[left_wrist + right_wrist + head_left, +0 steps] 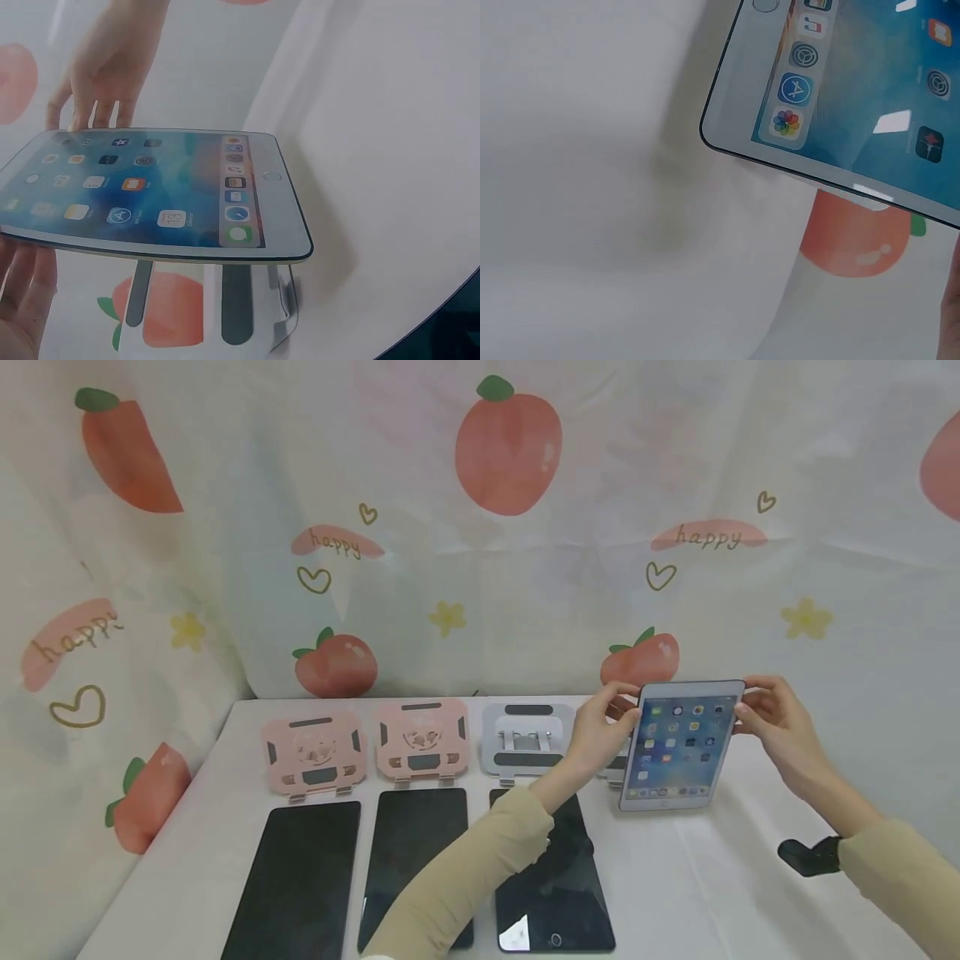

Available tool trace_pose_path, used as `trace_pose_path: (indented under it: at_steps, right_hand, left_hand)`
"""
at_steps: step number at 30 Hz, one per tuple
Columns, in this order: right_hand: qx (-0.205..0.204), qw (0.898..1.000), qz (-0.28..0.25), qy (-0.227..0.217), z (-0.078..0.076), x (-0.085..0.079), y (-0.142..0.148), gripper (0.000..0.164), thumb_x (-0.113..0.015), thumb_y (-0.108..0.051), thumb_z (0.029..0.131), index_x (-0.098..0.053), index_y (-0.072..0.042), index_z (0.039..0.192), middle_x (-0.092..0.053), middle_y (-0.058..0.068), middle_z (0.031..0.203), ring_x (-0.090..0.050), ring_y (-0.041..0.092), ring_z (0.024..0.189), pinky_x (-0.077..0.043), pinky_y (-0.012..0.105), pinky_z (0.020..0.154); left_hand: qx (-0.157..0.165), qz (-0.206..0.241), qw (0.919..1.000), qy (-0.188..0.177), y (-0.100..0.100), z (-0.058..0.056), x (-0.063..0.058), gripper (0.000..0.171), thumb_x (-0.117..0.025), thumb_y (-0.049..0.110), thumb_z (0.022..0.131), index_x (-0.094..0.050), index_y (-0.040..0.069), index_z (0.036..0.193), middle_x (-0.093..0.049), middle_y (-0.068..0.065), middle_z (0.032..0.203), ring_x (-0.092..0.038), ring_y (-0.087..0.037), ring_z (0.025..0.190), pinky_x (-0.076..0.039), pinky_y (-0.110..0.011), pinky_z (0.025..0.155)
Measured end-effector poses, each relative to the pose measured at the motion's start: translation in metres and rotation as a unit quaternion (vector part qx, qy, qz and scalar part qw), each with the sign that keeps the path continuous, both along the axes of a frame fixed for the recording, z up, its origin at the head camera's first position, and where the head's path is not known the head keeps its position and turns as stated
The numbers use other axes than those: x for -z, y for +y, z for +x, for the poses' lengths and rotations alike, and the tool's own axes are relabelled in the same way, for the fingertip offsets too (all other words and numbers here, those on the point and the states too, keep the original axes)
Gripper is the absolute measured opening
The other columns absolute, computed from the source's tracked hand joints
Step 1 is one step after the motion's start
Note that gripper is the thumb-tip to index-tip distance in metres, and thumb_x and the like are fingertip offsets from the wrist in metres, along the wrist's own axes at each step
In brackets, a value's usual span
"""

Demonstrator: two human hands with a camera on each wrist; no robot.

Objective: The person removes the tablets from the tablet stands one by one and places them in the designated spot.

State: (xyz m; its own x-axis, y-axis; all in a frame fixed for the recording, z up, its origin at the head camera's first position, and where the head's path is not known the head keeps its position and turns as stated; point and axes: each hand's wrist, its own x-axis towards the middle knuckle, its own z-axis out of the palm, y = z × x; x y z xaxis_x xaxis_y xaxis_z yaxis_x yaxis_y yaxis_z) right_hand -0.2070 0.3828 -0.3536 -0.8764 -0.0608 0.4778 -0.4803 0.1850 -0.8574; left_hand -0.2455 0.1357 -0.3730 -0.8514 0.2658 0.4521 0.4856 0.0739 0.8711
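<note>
A white-framed tablet (678,747), its screen lit with app icons, is held upright and leaning back at the right of the table. My left hand (600,731) grips its upper left edge, while my right hand (780,735) pinches the upper right edge between thumb and fingers. Behind the tablet's lower left shows part of a white folding stand (617,768); its grey pads (237,304) appear below the tablet in the left wrist view. The right wrist view catches the tablet's lower corner (735,112) over the white tabletop, with only a sliver of the right hand (951,300).
Two pink stands (315,752) and a white stand (525,739) line the table's back. Dark-screened tablets lie flat before them: a left one (300,877), a middle one (412,852) and one partly under my left forearm (555,893). A fruit-printed cloth (510,593) hangs behind.
</note>
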Motion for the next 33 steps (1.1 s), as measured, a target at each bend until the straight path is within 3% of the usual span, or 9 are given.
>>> trace_pose_path:
  at_steps: [5,12,16,18,26,33]
  right_hand:
    - [0.0,0.999,0.033,-0.004,0.012,0.003,0.004,0.039,-0.048,0.01,0.094,-0.048,-0.015,0.124,-0.062,-0.01,0.097,-0.061,0.0,0.079,-0.051,0.011,0.068]
    - [0.013,0.997,0.073,-0.009,0.029,0.008,0.008,0.04,-0.047,0.009,0.094,-0.048,-0.016,0.125,-0.062,-0.012,0.097,-0.061,-0.001,0.08,-0.05,0.011,0.069]
    - [0.023,0.996,0.089,-0.013,0.036,0.01,0.01,0.041,-0.048,0.009,0.094,-0.048,-0.016,0.126,-0.062,-0.012,0.097,-0.061,-0.001,0.079,-0.05,0.01,0.07]
    - [0.036,0.994,0.098,-0.018,0.038,0.012,0.009,0.04,-0.048,0.008,0.094,-0.048,-0.016,0.126,-0.062,-0.013,0.095,-0.061,0.0,0.079,-0.05,0.011,0.069]
    - [0.019,0.993,0.107,-0.045,0.044,0.02,0.009,0.038,-0.049,0.006,0.094,-0.051,-0.018,0.124,-0.063,-0.012,0.092,-0.062,0.002,0.075,-0.05,0.014,0.067]
    - [0.048,0.984,0.158,-0.06,0.046,0.027,0.008,0.04,-0.05,0.002,0.095,-0.05,-0.025,0.125,-0.063,-0.017,0.09,-0.062,0.002,0.073,-0.052,0.017,0.063]
  left_hand:
    - [0.005,0.006,0.9997,-0.022,0.001,0.011,0.003,0.022,-0.063,0.009,0.091,-0.063,0.013,0.113,-0.067,-0.009,0.094,-0.048,0.004,0.072,-0.046,-0.011,0.064]
    - [0.017,0.023,0.9963,-0.081,0.0,0.031,0.004,0.021,-0.063,0.007,0.091,-0.064,0.013,0.112,-0.064,-0.007,0.09,-0.049,0.004,0.068,-0.051,-0.013,0.059]
    - [0.015,0.023,0.9956,-0.089,-0.002,0.039,0.004,0.021,-0.064,0.008,0.09,-0.065,0.014,0.111,-0.065,-0.006,0.089,-0.049,0.005,0.069,-0.048,-0.012,0.063]
    - [0.014,0.025,0.9951,-0.095,-0.003,0.042,0.003,0.021,-0.065,0.009,0.09,-0.066,0.013,0.11,-0.066,-0.007,0.089,-0.05,0.005,0.068,-0.048,-0.012,0.064]
    - [0.02,0.065,0.9866,-0.148,-0.007,0.055,0.01,0.021,-0.065,0.004,0.089,-0.065,0.012,0.108,-0.066,-0.008,0.084,-0.055,0.002,0.061,-0.054,-0.016,0.059]
    - [0.021,0.098,0.9787,-0.179,-0.01,0.063,0.017,0.021,-0.066,0.001,0.086,-0.066,0.009,0.106,-0.066,-0.01,0.083,-0.061,-0.001,0.062,-0.056,-0.018,0.057]
